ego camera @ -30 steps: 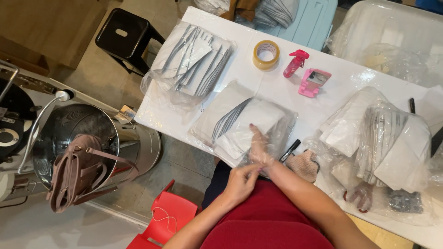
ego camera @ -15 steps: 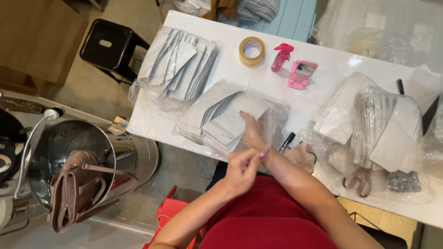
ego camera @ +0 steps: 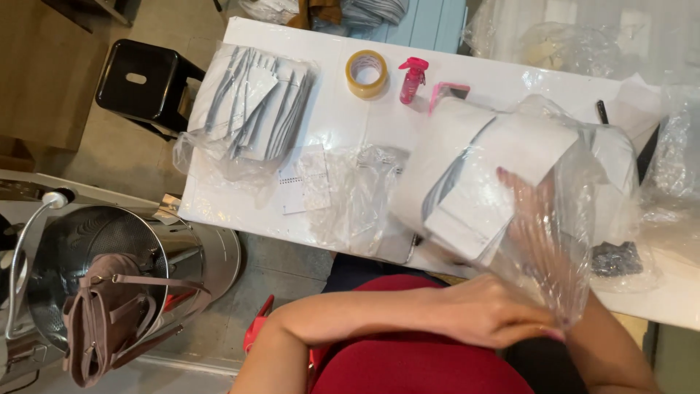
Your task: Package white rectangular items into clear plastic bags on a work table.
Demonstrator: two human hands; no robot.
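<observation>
over white table [ego camera: 343, 124], clear plastic bag [ego camera: 539, 219] of white folded pieces [ego camera: 481, 190] held up; right hand [ego camera: 536, 226] inside it, fingers spread flat; left hand [ego camera: 488, 314] pinched shut on bag's lower edge.

Head view — steeply down, near table [ego camera: 350, 124]

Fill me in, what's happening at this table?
A person seated at a white table has lifted a clear plastic bag stuffed with flat white-and-grey pieces. The right hand is inside or behind the bag, seen through the plastic; the left hand holds its lower edge. A second filled bag, a tape roll and a pink spray bottle sit on the table.
</observation>
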